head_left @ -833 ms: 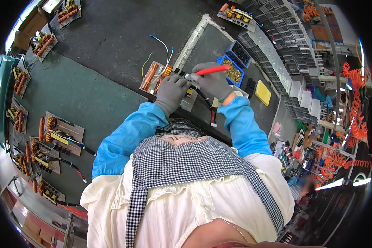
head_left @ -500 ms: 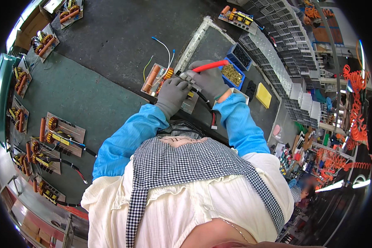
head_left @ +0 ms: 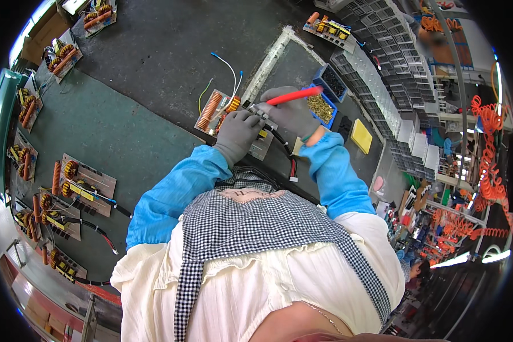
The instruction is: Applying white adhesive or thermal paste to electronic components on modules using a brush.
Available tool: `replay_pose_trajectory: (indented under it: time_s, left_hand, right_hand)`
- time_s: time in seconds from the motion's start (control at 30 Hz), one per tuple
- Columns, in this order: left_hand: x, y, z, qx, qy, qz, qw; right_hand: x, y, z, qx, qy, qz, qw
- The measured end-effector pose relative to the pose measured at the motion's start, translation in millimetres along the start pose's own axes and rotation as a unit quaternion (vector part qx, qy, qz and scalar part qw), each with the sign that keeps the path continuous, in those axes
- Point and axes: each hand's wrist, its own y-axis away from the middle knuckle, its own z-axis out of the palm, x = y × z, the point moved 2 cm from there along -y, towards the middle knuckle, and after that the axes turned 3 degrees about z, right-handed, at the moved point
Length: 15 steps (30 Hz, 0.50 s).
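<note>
A circuit board (head_left: 212,110) with a large copper coil, a yellow-wound ring coil and loose white wires lies on the dark bench in front of me. My left hand (head_left: 237,134), in a grey glove, is closed on the board's near part, fingertips by a small metal piece (head_left: 260,115). My right hand (head_left: 293,113), gloved too, is closed around a tool with a long red handle (head_left: 295,95). The tool's working end is hidden by the fingers, close to the metal piece. A black cable (head_left: 281,138) with a white plug runs from the board toward me.
Right of my right hand stand a blue bin of brass-coloured small parts (head_left: 320,108) and a bin of dark parts (head_left: 332,81). A yellow pad (head_left: 361,136) lies beyond. More circuit boards (head_left: 86,185) spread along the left. Stacked grey metal parts (head_left: 376,74) line the right.
My right hand and the red handle have shifted slightly, the handle's free end swinging a little to the right. The left hand stays on the board.
</note>
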Motion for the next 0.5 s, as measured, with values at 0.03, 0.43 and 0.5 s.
replay_pose_trajectory:
  time_s: [0.03,0.43,0.5]
  left_hand:
    - [1,0,0,0.001,0.001,0.0,1.0]
    - [0,-2,-1,0.006,0.01,-0.004,1.0]
    - [1,0,0,0.004,0.012,-0.005,1.0]
  right_hand:
    - [10,-5,3,0.042,0.144,-0.097,0.984]
    - [31,-15,11,0.057,0.075,-0.008,0.996]
    - [14,-13,3,0.07,0.096,-0.009,0.993]
